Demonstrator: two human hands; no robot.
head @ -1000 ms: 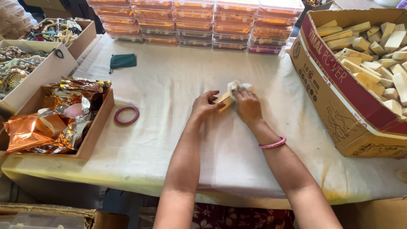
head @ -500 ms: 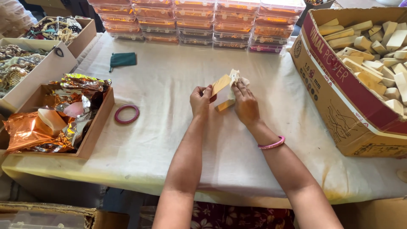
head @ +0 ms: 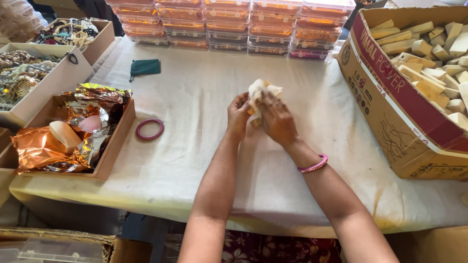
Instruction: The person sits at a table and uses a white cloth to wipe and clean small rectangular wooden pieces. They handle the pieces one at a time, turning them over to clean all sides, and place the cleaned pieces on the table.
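Note:
Both my hands meet over the middle of the white-covered table point(head: 204, 97). My left hand point(head: 238, 116) and my right hand point(head: 276, 119) together grip a small tan block wrapped in pale paper point(head: 258, 90), held just above the cloth. The block's lower part is hidden behind my fingers. A pink bangle circles my right wrist point(head: 313, 166).
A pink bangle point(head: 149, 129) lies on the cloth to the left. A cardboard tray of copper foil point(head: 73, 131) sits at the left edge, trays of jewellery point(head: 29, 73) behind it. A big carton of tan blocks point(head: 419, 73) stands right. Stacked orange boxes point(head: 229, 24) line the back, near a green pouch point(head: 145, 67).
The block was tilted up between my hands half a second ago; now both hands have closed the pale paper around it, slightly higher above the table.

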